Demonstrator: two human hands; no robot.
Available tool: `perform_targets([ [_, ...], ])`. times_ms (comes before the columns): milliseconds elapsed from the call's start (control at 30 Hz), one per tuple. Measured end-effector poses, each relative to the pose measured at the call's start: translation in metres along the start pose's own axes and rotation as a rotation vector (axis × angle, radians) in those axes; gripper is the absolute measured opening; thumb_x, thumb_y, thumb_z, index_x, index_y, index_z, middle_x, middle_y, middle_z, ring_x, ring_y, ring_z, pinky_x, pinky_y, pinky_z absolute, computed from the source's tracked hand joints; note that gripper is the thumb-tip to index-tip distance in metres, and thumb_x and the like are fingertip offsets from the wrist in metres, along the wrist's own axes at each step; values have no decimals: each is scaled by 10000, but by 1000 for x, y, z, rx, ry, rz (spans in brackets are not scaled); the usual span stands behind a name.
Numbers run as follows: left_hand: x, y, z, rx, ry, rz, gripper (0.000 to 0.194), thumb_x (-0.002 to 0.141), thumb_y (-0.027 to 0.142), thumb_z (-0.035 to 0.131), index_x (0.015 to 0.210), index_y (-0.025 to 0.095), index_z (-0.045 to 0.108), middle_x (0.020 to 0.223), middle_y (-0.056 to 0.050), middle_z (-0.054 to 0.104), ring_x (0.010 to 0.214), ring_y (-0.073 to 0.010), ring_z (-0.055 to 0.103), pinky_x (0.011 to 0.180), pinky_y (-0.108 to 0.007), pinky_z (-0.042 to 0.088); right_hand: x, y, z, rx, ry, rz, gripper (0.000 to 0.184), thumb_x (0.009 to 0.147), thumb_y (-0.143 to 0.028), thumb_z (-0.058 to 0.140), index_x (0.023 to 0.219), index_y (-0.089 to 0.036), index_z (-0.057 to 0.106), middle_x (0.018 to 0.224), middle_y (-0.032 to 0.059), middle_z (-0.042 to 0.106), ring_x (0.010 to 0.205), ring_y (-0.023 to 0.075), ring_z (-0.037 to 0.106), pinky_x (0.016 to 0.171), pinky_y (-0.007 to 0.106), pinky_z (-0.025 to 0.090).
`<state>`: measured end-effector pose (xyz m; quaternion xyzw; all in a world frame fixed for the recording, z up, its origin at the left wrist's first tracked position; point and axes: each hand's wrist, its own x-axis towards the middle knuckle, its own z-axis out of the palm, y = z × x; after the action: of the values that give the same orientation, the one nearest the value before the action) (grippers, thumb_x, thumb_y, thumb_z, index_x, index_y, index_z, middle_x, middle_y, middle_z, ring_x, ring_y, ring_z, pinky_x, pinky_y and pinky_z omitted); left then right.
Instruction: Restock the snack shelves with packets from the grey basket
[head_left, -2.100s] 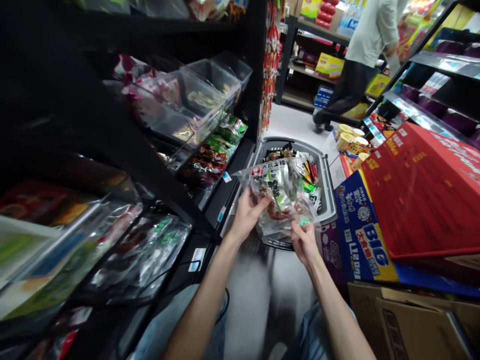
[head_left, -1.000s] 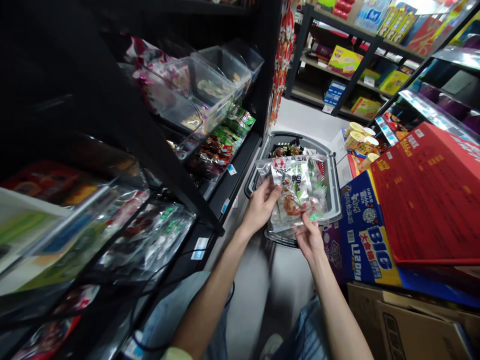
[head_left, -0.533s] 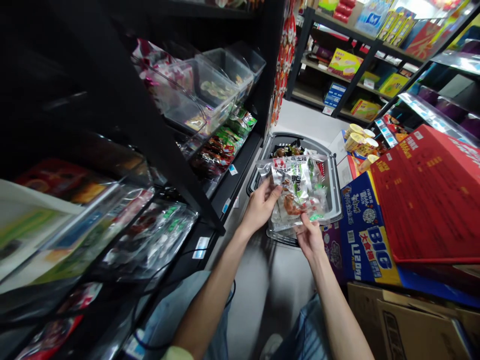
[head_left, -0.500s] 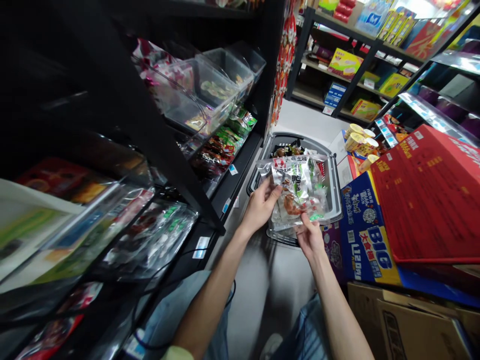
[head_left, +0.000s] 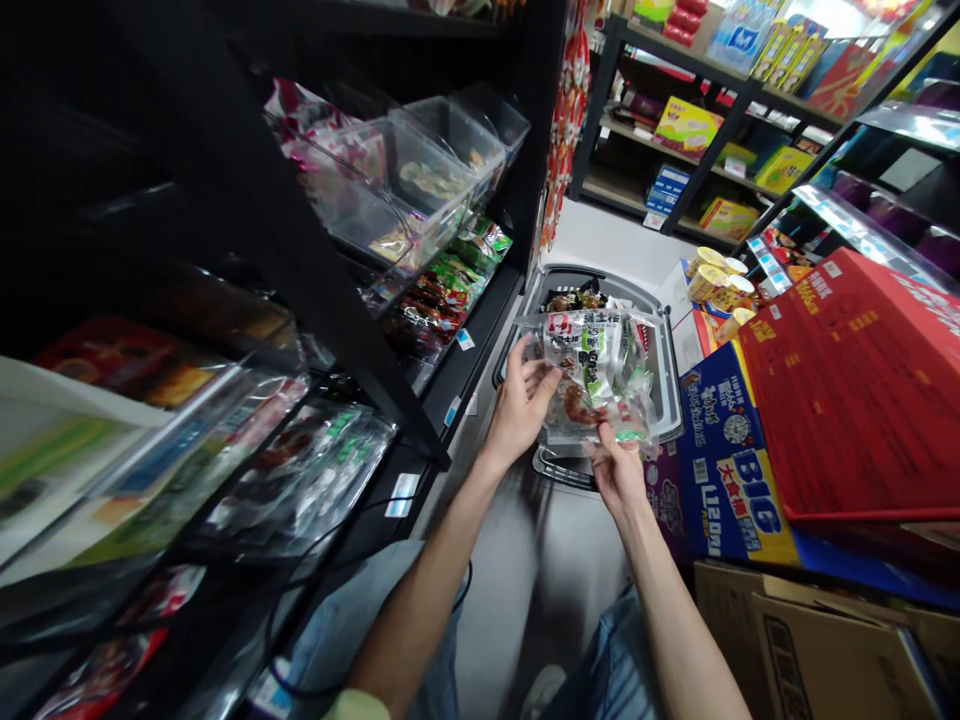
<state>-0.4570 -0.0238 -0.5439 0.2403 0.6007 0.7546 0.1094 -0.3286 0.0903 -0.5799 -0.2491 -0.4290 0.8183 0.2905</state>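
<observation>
Several clear, vacuum-style snack packets point(head_left: 589, 365) with silver, red and green printing are between my two hands, and brown food shows through the plastic. My left hand point(head_left: 523, 405) grips their left edge, thumb on the front and fingers partly behind. At the lower right edge, my right hand point(head_left: 619, 470) pinches them with the thumb on top. Below and beyond them stands a grey shopping basket point(head_left: 667, 370) on the floor, with dark and red packets point(head_left: 581, 298) inside. The held packets hide much of its inside.
A black shelf rack point(head_left: 330, 260) rises on my left, holding clear plastic bins point(head_left: 427, 215) and hanging packets. Stacked cartons stand on my right: a red box point(head_left: 855, 390), a blue box point(head_left: 739, 450) and brown cardboard point(head_left: 832, 640). Another shelf point(head_left: 622, 190) stands beyond the basket.
The packets have tilted slightly, so their printed front shows more plainly. My left hand's fingers have shifted and spread a little behind the left edge; my right hand keeps its pinch.
</observation>
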Motion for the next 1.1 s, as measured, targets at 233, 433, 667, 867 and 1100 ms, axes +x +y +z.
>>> perform_targets([
  [233,-5,13,4,-99,-168,17,910,779,620,819,1534,263,456,1577,-162,502,1439,-340,495,1073,-429,544,-18,6,4,-611,195,-561,203,841,-385,800,995,-255,817,994,51,823,1092,319,759,994,456,616],
  [433,-12,20,3,-702,-201,-240,662,686,630,874,1188,221,740,1200,-84,776,1307,-366,636,1147,-478,488,-23,7,8,-931,-77,-1422,431,994,-154,588,1414,-231,642,1339,120,732,1315,304,660,974,523,623],
  [667,-3,34,-6,-992,74,-383,431,972,516,556,1229,229,748,1169,-63,802,1257,-284,685,1116,-433,520,-30,12,7,-1299,-141,-1581,358,1049,-162,504,1339,-275,681,1302,46,760,1483,237,496,1246,520,360],
  [867,-6,30,-19,-1036,-46,-421,855,857,882,452,1250,183,750,1271,-115,765,1357,-373,605,1135,-505,498,-34,28,13,-1361,-224,-1550,346,1051,-147,473,1229,-297,729,1276,11,774,1481,208,498,1289,493,284],
  [1100,1,21,-17,-922,45,-307,583,1002,641,494,1392,246,669,1372,-52,723,1422,-315,558,1187,-444,463,-25,34,13,-1300,-269,-1501,367,1025,-91,480,1259,-251,712,1280,44,772,1504,240,466,1262,507,323],
])
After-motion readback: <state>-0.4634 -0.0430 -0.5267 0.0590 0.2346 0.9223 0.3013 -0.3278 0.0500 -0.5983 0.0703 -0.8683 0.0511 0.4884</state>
